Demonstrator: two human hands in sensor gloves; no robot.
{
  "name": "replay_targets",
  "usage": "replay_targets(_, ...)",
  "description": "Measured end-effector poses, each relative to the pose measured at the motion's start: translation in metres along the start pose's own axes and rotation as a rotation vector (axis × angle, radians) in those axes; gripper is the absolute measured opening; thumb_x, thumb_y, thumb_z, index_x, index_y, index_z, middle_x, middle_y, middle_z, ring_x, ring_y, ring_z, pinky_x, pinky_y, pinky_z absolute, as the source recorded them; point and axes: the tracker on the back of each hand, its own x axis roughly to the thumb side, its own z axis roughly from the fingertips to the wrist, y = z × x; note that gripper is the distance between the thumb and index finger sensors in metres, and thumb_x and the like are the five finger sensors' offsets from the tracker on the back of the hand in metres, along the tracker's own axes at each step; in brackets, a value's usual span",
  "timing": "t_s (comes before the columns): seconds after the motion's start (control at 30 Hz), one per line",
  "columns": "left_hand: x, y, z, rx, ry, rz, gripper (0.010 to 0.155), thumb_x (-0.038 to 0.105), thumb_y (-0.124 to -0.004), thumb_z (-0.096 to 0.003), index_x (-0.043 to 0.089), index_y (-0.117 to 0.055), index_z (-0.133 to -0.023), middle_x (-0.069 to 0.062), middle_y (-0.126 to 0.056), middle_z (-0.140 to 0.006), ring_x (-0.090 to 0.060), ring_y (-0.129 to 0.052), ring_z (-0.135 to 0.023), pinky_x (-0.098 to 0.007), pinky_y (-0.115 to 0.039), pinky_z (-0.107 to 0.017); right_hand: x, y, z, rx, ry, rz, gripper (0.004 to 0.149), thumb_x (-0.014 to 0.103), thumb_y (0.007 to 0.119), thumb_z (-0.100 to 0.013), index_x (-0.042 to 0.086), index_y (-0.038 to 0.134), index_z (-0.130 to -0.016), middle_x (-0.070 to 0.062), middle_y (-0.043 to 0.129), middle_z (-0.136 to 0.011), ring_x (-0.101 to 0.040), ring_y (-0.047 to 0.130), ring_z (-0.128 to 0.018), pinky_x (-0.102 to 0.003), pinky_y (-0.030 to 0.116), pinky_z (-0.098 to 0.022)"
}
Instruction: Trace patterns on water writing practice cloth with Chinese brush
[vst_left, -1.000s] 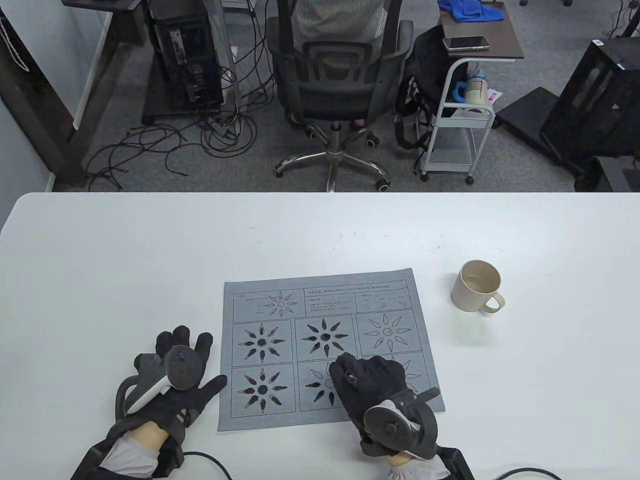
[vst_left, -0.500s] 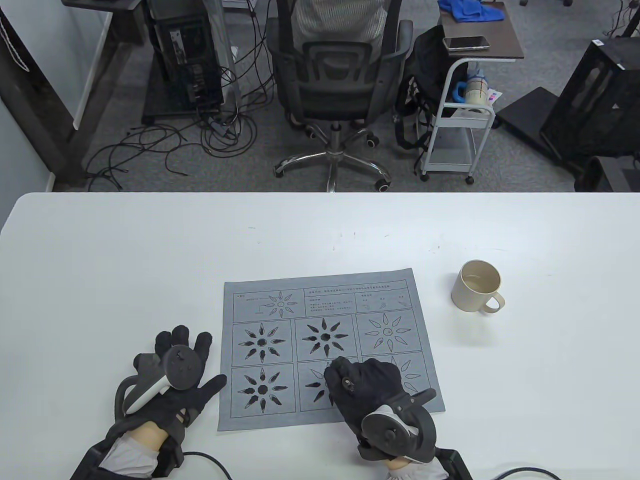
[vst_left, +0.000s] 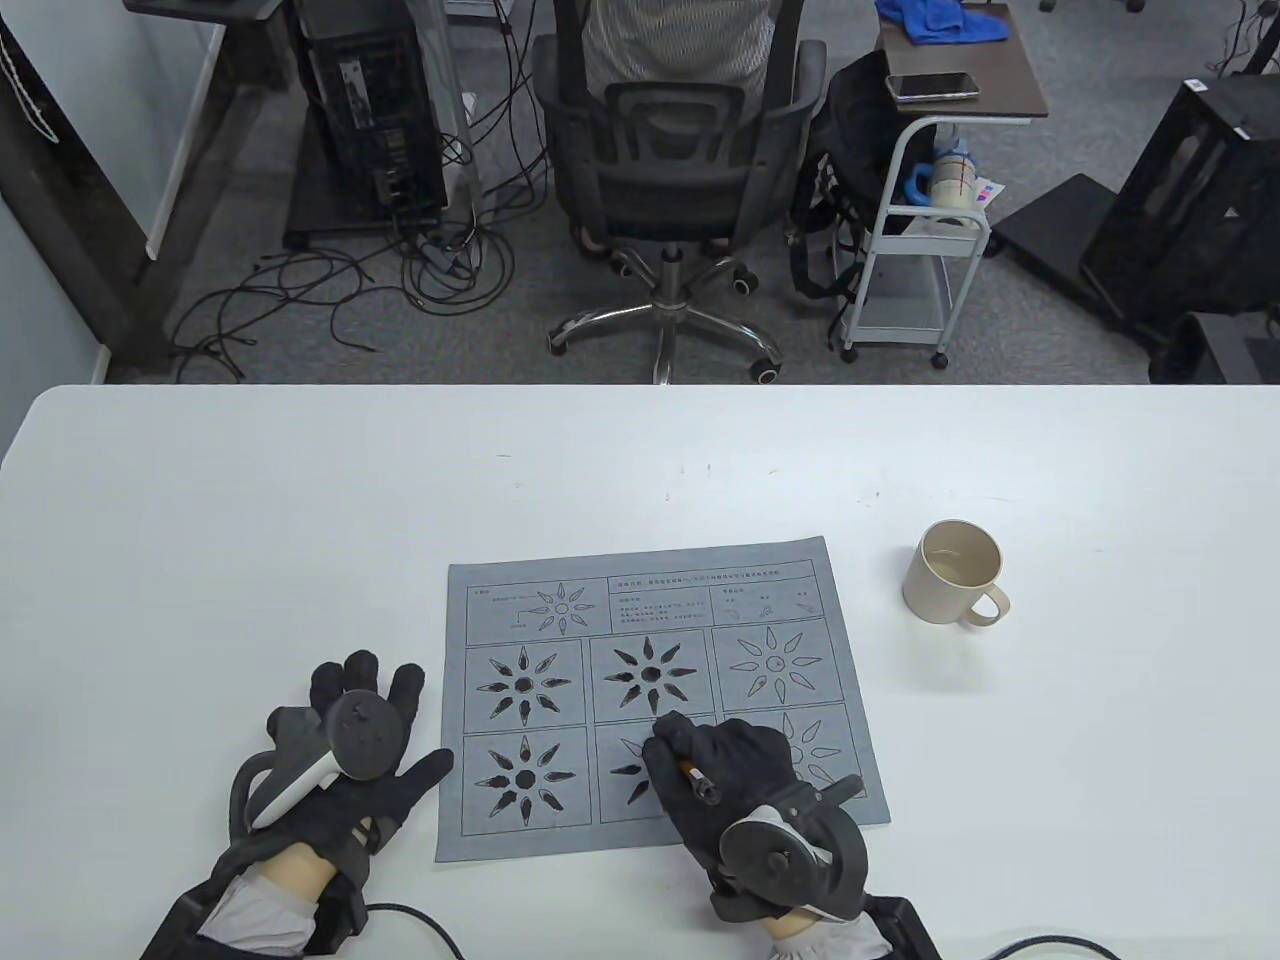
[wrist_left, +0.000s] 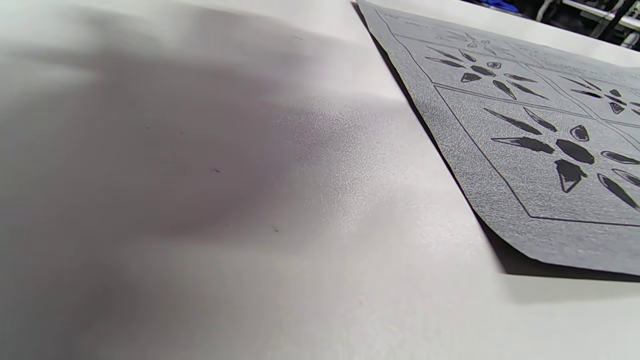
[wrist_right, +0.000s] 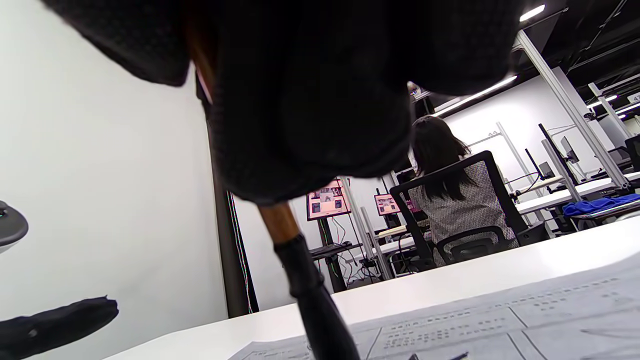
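Brush, brown wooden handle with dark ferrule and black tip (wrist_right: 305, 285): pinched in the black-gloved right hand (vst_left: 730, 775), fingers closed round the handle, over the bottom-middle cell of the grey water-writing cloth with printed starburst patterns (vst_left: 655, 700).

Left hand (vst_left: 350, 760): flat on the white table (vst_left: 300, 520), fingers spread, just beside the cloth's left edge, thumb near it; can't tell if it touches. Grips nothing.

Status from the fills: three starbursts dark, bottom-middle partly done, the two right cells still outline only.

Doing the step well, my read:
- One petal per stroke, wide end to point, lifting pressure toward the tip.
- Stay inside the printed outlines; slow at the points.
- Re-dip in the beige mug (vst_left: 955, 572) when strokes go pale.
- Slide the left hand onto the cloth edge if it creeps.

Brush axis: handle end (vst_left: 700, 782) points toward the person and slightly right, tip down and away-left. Steep, tilted, not vertical. Tip contact is below the right wrist view's edge.
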Motion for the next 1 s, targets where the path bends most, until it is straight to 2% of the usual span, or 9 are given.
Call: replay_targets(1.0,-0.0004,0.0005,0.0002,0.003,-0.001,0.002,0.082,0.071,-0.047,-0.0480,0.044,0.010,-0.101,-0.002,0.023,-0.105,-0.034,0.021,-0.094,-0.074,-0.001,-0.066,0.0003,0.0012,-0.0008,0.002,-0.004,-0.001,0.036,0.039,0.081,-0.052,0.009,0.092,-0.069,-0.010,0.108,-0.045,-0.026,0.101,-0.037,-0.048,0.080,-0.039)
